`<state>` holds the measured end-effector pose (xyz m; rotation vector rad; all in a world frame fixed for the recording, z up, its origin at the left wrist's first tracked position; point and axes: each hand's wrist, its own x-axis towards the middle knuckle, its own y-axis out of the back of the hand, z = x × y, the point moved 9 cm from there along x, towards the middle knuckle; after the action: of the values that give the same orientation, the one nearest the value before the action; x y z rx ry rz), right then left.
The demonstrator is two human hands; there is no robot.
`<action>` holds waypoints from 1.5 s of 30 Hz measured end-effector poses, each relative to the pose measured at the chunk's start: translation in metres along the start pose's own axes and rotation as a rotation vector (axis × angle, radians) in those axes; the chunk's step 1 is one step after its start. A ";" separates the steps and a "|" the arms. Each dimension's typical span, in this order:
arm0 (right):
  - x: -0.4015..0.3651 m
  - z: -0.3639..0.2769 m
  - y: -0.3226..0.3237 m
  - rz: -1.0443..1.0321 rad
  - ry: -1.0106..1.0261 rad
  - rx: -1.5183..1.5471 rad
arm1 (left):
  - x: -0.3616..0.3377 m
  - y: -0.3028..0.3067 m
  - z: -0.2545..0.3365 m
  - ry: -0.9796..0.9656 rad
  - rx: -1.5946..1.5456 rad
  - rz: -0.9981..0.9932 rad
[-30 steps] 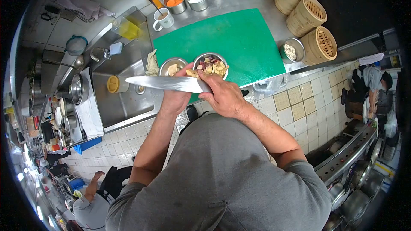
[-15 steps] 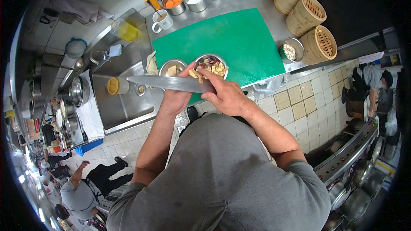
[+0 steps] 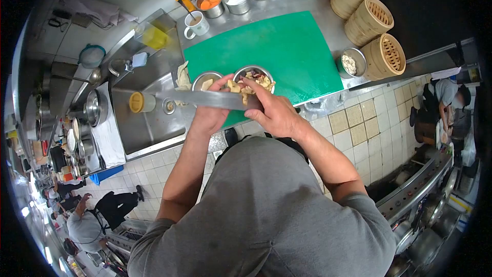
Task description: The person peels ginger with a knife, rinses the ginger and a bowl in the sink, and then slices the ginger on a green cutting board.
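My right hand [image 3: 279,113] is closed around the handle end of a broad-bladed kitchen knife [image 3: 210,99], its blurred blade pointing left. Partly behind that blade, my left hand [image 3: 210,118] has its fingers stretched up toward the bowls. Pale yellow food pieces [image 3: 234,87] sit between my fingertips, next to the blade. Just beyond, a metal bowl [image 3: 251,66] holds pale yellow and dark reddish pieces. To its left stands another metal bowl [image 3: 197,80] with pale slices. Both bowls are at the near edge of a green cutting board [image 3: 277,41].
On the left is a sink [image 3: 148,136] with a yellow-lidded container [image 3: 137,102]. A mug [image 3: 197,26] and small metal pots [image 3: 210,13] line the back. Bamboo steamers [image 3: 383,56] and a bowl [image 3: 351,63] stand right. Co-workers [image 3: 84,231] are lower left and far right.
The food pieces by my fingertips have shifted slightly toward the bowl and the knife. The blade has moved a little and is blurred. The lower-left co-worker has moved left.
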<state>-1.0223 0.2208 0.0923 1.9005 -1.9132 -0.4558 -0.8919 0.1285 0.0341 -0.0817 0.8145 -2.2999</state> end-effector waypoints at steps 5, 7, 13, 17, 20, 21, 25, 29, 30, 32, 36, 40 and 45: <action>-0.002 -0.010 -0.004 -0.003 0.028 -0.097 | -0.002 -0.004 0.003 -0.013 -0.102 -0.080; 0.000 -0.014 -0.002 0.012 0.043 -0.112 | -0.001 -0.008 0.003 -0.010 -0.153 -0.083; 0.001 -0.013 0.000 0.017 0.052 -0.149 | 0.000 -0.006 0.000 -0.028 -0.200 -0.071; 0.003 -0.010 -0.001 0.005 0.039 -0.157 | 0.003 -0.003 -0.003 -0.030 -0.155 -0.051; 0.003 -0.008 -0.002 0.014 0.036 -0.149 | 0.004 -0.003 -0.005 -0.015 -0.194 -0.058; 0.003 -0.007 -0.002 0.027 0.032 -0.136 | 0.005 -0.004 -0.006 -0.008 -0.212 -0.060; 0.003 0.002 -0.002 0.090 0.043 -0.174 | 0.002 -0.006 -0.004 -0.009 -0.129 -0.057; 0.004 0.013 -0.005 0.095 0.015 -0.066 | 0.003 -0.001 -0.005 0.021 -0.149 -0.017; 0.004 0.013 -0.003 0.115 0.028 0.022 | 0.003 0.000 -0.005 0.021 -0.116 -0.020; 0.003 0.011 0.000 0.096 0.029 0.002 | 0.006 -0.001 -0.003 -0.021 -0.123 -0.041; 0.003 0.004 -0.001 0.019 0.011 -0.057 | 0.007 0.005 0.002 -0.080 -0.080 -0.049; 0.007 0.004 0.000 -0.009 0.010 -0.098 | 0.005 0.000 0.004 -0.077 -0.050 -0.050; 0.006 -0.001 0.000 -0.028 0.045 -0.064 | 0.004 -0.006 0.006 -0.052 -0.046 -0.037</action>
<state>-1.0218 0.2145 0.0940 1.8833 -1.8240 -0.4735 -0.8973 0.1261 0.0417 -0.1781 0.8462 -2.3040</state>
